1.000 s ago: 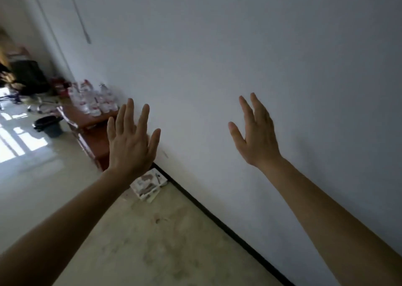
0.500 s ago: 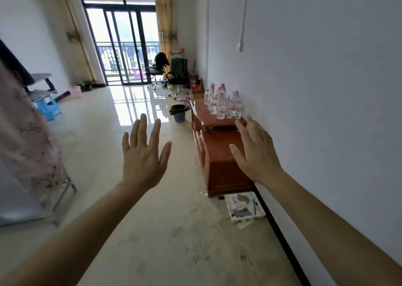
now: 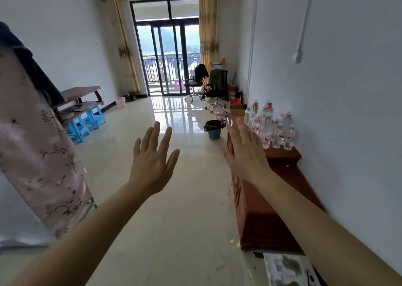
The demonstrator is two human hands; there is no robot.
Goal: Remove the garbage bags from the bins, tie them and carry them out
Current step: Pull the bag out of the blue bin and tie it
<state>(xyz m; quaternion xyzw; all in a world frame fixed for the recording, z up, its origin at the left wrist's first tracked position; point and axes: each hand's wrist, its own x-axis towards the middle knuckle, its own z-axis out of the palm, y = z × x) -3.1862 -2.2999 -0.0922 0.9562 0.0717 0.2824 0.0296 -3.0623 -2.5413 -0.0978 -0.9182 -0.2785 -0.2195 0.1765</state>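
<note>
From the head camera, both arms reach forward into a long room with a glossy pale tiled floor (image 3: pixel 174 220). The left hand (image 3: pixel 152 161) is raised with its back to the camera, fingers spread and empty, over open floor. The right hand (image 3: pixel 244 153) is likewise held up, fingers straight and slightly apart, holding nothing, just over the near edge of a low reddish wooden cabinet (image 3: pixel 261 216) that runs along the right wall.

On the cabinet's far end, against the wall, stands a cluster of water bottles (image 3: pixel 269 127) with red labels. A blue bin (image 3: pixel 213 129) lined with a black garbage bag (image 3: pixel 212 124) stands on the floor just off the cabinet's far left corner, beyond both hands and well apart from them. The floor between the hands and the bin is bare.

At the left edge hangs a pink floral cloth (image 3: pixel 37 166) on a metal frame, narrowing the near passage. Farther left, blue plastic stools (image 3: pixel 84 120) sit under a dark wooden bench (image 3: pixel 80 98), and a pink bin (image 3: pixel 120 102) stands by the far left wall. Two office chairs (image 3: pixel 208 85) stand before the glass balcony door (image 3: pixel 167 57). A printed white box (image 3: pixel 287 268) lies on the floor at the cabinet's near end.
</note>
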